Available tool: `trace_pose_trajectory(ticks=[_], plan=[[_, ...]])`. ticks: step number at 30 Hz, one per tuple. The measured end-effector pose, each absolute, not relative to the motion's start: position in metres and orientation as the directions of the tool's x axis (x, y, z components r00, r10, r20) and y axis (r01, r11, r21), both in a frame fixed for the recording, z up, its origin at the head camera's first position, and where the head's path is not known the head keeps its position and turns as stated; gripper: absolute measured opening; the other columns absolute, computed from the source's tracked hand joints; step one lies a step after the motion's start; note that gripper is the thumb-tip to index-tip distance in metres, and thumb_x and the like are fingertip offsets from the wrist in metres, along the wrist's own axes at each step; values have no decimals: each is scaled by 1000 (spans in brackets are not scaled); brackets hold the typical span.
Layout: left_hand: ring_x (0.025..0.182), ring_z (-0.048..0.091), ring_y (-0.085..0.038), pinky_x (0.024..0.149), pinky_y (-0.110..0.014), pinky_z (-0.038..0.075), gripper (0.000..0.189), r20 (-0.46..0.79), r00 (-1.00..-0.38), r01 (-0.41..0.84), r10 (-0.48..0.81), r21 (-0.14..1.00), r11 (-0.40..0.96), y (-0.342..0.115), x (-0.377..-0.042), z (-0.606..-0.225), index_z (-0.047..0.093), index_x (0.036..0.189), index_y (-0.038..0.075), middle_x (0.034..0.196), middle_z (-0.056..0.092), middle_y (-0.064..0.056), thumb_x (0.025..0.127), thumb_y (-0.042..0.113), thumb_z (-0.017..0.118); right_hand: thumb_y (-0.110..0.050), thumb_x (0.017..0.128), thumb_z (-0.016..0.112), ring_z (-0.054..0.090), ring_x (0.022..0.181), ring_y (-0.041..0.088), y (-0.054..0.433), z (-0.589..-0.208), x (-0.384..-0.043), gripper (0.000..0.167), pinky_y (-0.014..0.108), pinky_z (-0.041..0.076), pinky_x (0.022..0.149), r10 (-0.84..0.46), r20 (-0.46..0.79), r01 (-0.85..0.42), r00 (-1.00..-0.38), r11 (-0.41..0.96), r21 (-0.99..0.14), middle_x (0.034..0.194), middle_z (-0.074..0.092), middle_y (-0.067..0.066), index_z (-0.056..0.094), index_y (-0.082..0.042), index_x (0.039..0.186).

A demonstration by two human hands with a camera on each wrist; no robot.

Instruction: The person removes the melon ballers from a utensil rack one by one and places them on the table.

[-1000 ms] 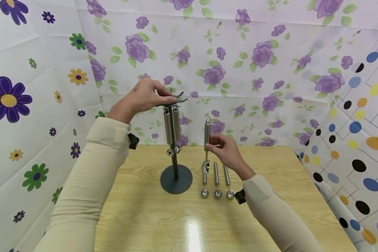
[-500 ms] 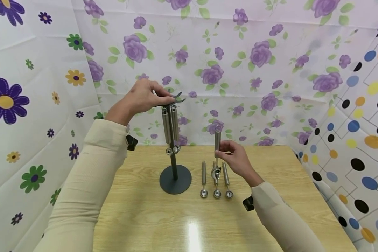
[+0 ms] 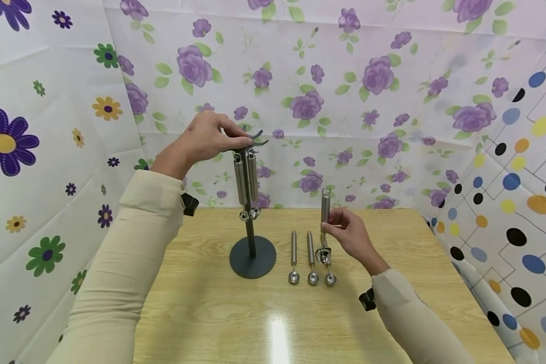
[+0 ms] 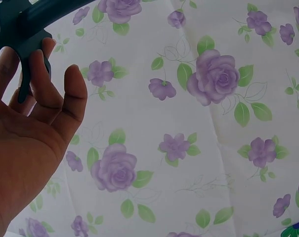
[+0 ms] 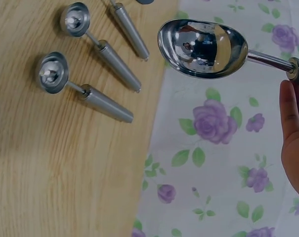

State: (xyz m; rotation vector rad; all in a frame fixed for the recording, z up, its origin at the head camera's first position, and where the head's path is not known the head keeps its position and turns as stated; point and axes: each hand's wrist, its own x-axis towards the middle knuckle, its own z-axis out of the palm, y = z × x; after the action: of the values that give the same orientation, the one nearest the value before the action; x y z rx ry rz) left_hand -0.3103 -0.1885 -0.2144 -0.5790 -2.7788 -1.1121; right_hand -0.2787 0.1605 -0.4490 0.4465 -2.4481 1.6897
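My left hand (image 3: 211, 135) pinches the hooked top of a dark utensil stand (image 3: 252, 257); in the left wrist view my fingers curl around one of its arms (image 4: 24, 81). From the stand hang steel scoops, one (image 3: 240, 182) beside another (image 3: 253, 177). My right hand (image 3: 351, 237) holds another steel scoop (image 3: 325, 208) by the lower handle, ring end up and bowl down. Its shiny bowl (image 5: 203, 49) shows whole in the right wrist view. In the head view that bowl overlaps the rightmost of three scoops lying on the table (image 3: 330, 278).
Left of that scoop lie the middle scoop (image 3: 311, 250) and the left one (image 3: 293, 250), all with handles pointing away from me. Beneath is a wooden table (image 3: 209, 313). Flower-patterned cloth (image 3: 336, 101) hangs behind it, and dotted cloth (image 3: 518, 202) stands to the right.
My right hand has moved right and slightly lower with the scoop, from over the left scoop on the table past the middle one to the rightmost. My left hand stays on the stand.
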Motion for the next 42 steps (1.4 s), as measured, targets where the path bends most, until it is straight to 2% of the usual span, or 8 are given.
trace_pose_trajectory(ticks=[13, 22, 35, 42], plan=[[103, 55, -25, 78, -39, 44, 28, 220, -932, 361, 290, 658, 661, -188, -309, -215, 78, 109, 10, 119, 61, -9, 92, 32, 75, -1, 95, 68, 62, 92, 21, 173, -437, -256, 24, 19, 52, 78, -144, 236, -274, -961, 387, -881, 102, 63, 21, 60, 11, 114], [94, 53, -22, 73, -37, 42, 27, 234, -929, 367, 285, 670, 645, -188, -308, -215, 79, 107, 9, 115, 61, -8, 91, 31, 76, -10, 94, 71, 63, 93, 19, 198, -482, -275, 28, 21, 52, 78, -117, 221, -250, -968, 388, -887, 104, 64, 17, 62, 5, 116], [88, 51, -22, 69, -35, 41, 27, 242, -929, 368, 280, 672, 642, -188, -308, -216, 79, 107, 9, 116, 61, -7, 91, 30, 76, -20, 94, 74, 63, 95, 21, 217, -506, -270, 32, 25, 52, 76, -64, 136, -150, -989, 443, -884, 105, 64, 14, 62, 1, 116], [84, 49, -22, 68, -35, 40, 25, 252, -925, 378, 283, 664, 645, -187, -310, -218, 80, 105, 9, 116, 62, -6, 91, 29, 76, -19, 95, 72, 62, 95, 21, 224, -524, -269, 32, 27, 50, 76, -34, 96, -101, -995, 470, -877, 105, 64, 13, 62, 0, 117]])
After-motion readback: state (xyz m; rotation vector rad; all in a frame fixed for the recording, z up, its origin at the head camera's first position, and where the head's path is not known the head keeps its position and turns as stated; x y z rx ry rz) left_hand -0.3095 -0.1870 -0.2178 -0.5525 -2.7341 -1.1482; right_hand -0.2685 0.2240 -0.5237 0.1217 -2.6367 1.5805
